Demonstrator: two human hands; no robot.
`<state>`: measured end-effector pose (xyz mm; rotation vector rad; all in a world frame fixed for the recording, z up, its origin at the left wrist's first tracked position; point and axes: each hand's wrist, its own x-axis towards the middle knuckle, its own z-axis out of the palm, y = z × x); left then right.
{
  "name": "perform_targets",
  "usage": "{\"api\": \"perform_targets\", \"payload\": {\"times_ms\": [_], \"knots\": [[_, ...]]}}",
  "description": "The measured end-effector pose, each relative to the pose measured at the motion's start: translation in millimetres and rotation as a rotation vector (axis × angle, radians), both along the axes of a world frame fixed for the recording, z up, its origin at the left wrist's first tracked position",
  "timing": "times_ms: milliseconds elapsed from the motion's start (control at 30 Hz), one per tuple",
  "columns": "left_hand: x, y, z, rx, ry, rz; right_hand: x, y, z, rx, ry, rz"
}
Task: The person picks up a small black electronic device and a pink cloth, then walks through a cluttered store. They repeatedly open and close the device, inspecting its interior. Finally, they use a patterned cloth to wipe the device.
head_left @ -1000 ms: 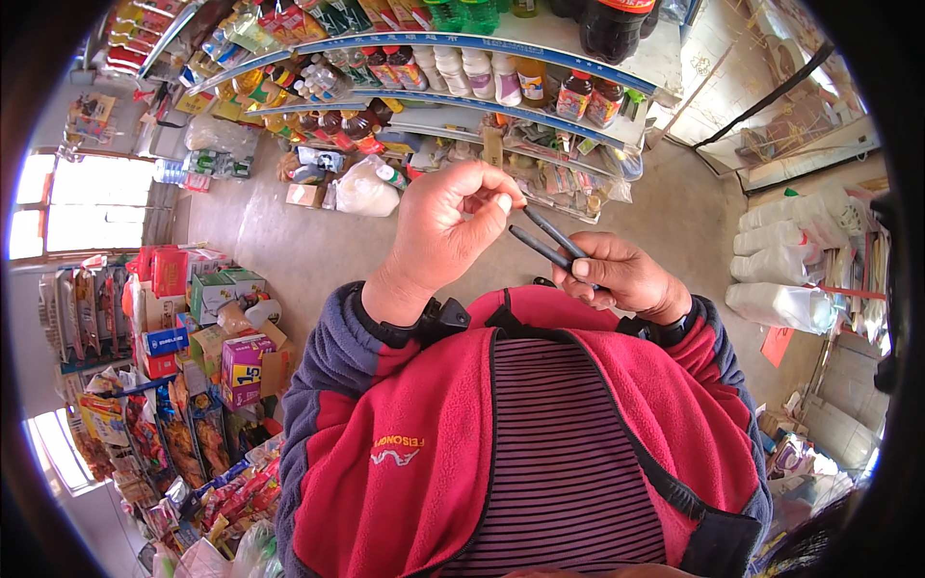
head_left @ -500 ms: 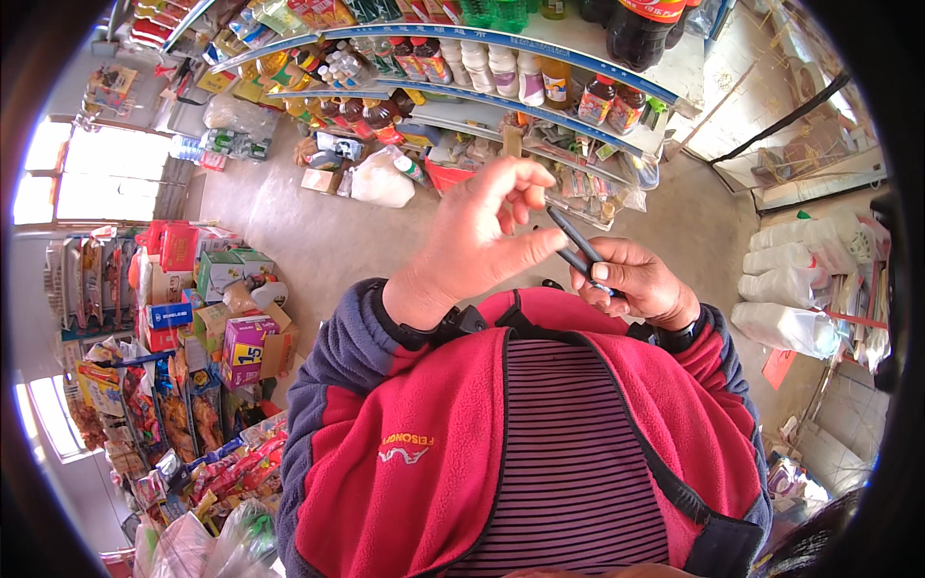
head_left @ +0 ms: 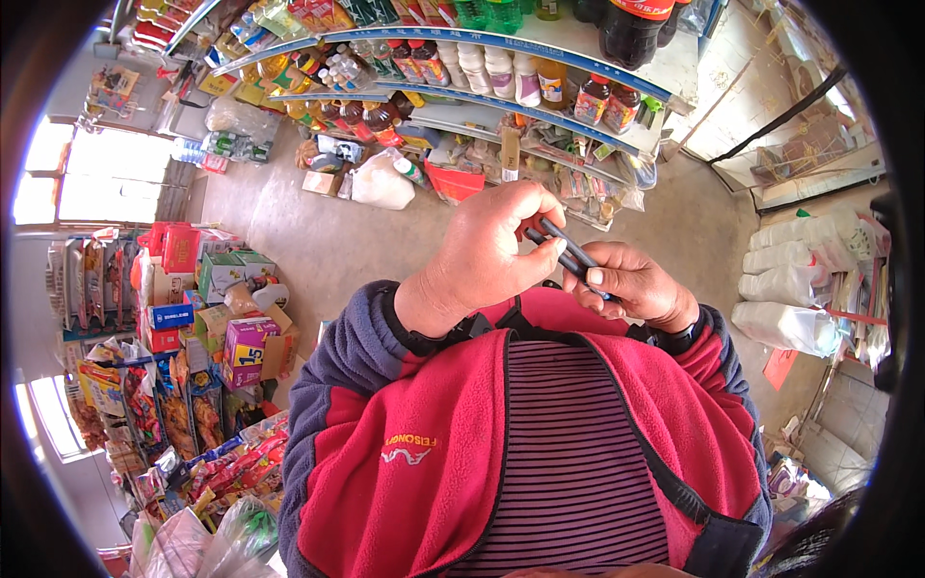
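Observation:
Both hands are raised in front of my chest, above a red fleece jacket and striped shirt. My left hand point(head_left: 487, 260) pinches the upper end of two thin dark stick-like objects point(head_left: 568, 252), possibly pens. My right hand point(head_left: 631, 284) grips their lower end from below. The sticks run diagonally between the two hands, and part of them is hidden by the fingers.
Shop shelves point(head_left: 540, 48) with bottles and packets stand ahead. A white sack point(head_left: 381, 183) lies on the concrete floor. Boxes point(head_left: 246, 342) and snack racks point(head_left: 173, 414) crowd the left. White sacks point(head_left: 790, 289) are stacked on the right.
Both hands with the sticks stayed together in front of my chest. The view shifted slightly, with the shelves sliding upward in the picture.

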<state>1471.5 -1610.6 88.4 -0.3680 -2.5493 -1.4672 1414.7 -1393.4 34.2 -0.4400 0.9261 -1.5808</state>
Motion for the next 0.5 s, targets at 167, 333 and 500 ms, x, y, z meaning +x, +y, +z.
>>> {"api": "perform_targets", "payload": {"times_ms": [167,333,500], "knots": [[-0.2,0.1,-3.1,0.026,0.004,-0.002,0.2,2.5,0.2,-0.002,0.012,0.000],[-1.1,-3.9,-7.2,0.010,-0.007,0.009,0.0,2.5,-1.1,0.009,0.023,-0.011],[-2.1,-7.9,-9.1,0.050,0.018,0.048,-2.5,2.3,-1.2,0.023,0.005,-0.009]]}}
